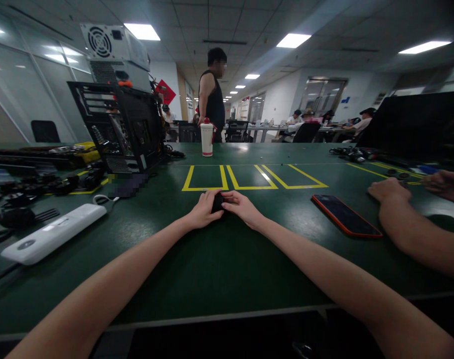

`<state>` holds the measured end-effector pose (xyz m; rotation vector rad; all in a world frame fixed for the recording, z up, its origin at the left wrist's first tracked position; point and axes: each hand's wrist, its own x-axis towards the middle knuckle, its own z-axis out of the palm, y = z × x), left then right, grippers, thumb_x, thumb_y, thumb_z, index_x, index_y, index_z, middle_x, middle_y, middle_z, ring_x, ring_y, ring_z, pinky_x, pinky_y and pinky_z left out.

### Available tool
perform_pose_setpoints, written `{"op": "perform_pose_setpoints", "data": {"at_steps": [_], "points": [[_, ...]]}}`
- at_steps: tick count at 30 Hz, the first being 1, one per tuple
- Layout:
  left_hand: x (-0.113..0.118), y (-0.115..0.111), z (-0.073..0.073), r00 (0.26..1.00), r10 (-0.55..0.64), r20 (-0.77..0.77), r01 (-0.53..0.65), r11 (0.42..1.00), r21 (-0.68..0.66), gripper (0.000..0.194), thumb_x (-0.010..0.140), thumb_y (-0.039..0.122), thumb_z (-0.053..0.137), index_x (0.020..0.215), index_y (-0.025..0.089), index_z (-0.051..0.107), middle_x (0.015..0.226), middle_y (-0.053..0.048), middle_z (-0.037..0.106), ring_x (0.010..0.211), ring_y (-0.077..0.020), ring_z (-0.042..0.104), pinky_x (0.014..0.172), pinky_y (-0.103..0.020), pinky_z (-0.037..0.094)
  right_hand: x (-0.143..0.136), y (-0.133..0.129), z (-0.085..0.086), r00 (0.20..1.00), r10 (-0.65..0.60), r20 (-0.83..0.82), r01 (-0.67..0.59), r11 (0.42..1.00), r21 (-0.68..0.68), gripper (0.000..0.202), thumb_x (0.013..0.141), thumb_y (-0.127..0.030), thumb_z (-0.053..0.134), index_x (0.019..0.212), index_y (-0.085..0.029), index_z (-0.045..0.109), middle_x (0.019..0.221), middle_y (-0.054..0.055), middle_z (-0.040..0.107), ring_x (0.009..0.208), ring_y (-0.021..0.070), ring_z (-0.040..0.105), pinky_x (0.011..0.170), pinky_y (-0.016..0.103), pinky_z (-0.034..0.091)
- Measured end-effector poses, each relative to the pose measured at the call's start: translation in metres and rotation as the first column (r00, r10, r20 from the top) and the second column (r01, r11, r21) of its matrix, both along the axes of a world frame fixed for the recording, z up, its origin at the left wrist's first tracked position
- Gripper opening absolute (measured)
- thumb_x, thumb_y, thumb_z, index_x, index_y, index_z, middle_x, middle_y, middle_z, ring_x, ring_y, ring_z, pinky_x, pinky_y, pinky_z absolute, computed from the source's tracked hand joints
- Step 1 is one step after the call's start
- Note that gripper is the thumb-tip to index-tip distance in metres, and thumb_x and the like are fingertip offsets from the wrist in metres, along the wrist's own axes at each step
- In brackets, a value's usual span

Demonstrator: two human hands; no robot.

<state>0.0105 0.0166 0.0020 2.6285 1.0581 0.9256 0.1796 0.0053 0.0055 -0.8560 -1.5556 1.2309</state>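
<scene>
Between my two hands, a small black object (218, 202) rests at the green tabletop (219, 264), just in front of the yellow tape outlines (251, 187). My left hand (204, 211) is closed round its left side, thumb at the near edge. From the right, the fingers and thumb of my right hand (242, 207) hold the same object. Much of it is hidden by the fingers, so its exact kind cannot be made out.
A white power strip (57, 233), cables and an open computer case (127, 124) stand left. A white bottle (207, 138) is behind the outlines. An orange-edged phone (344, 215) lies right, beside another person's hands (391, 191). A person (212, 97) stands beyond the table.
</scene>
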Motion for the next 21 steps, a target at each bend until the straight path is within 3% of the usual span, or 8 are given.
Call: {"op": "perform_pose_setpoints", "data": {"at_steps": [5, 12, 21], "points": [[0.0010, -0.0039, 0.0034, 1.000, 0.002, -0.012, -0.001, 1.000, 0.028, 0.058, 0.071, 0.026, 0.052, 0.122, 0.014, 0.028, 0.117, -0.013, 0.040, 0.107, -0.0256, 0.039, 0.092, -0.042, 0.033, -0.0010, -0.0009, -0.0014, 0.999, 0.004, -0.048, -0.007, 0.998, -0.057, 0.029, 0.067, -0.030, 0.061, 0.094, -0.020, 0.054, 0.095, 0.003, 0.058, 0.090, 0.0140, 0.055, 0.082, 0.033, 0.044], [0.0009, -0.0052, 0.0035, 1.000, 0.003, -0.001, -0.003, 1.000, 0.021, 0.058, 0.070, 0.026, 0.053, 0.121, 0.014, 0.028, 0.117, -0.012, 0.040, 0.107, -0.0262, 0.039, 0.092, -0.042, 0.032, -0.0029, 0.0016, -0.0015, 0.996, -0.070, 0.049, 0.068, 0.997, 0.042, 0.033, 0.067, -0.026, 0.062, 0.098, -0.017, 0.055, 0.100, 0.005, 0.058, 0.091, 0.0143, 0.055, 0.089, 0.035, 0.040], [-0.0016, -0.0034, 0.0002, 1.000, 0.009, 0.003, -0.009, 0.999, 0.041, 0.058, 0.071, 0.027, 0.052, 0.121, 0.015, 0.028, 0.117, -0.012, 0.039, 0.106, -0.0261, 0.040, 0.091, -0.043, 0.033, 0.0006, -0.0033, 0.0008, 0.996, 0.011, 0.087, -0.021, 0.993, 0.117, 0.033, 0.065, -0.023, 0.063, 0.096, -0.020, 0.054, 0.096, 0.003, 0.057, 0.094, 0.0150, 0.053, 0.086, 0.033, 0.042]]}}
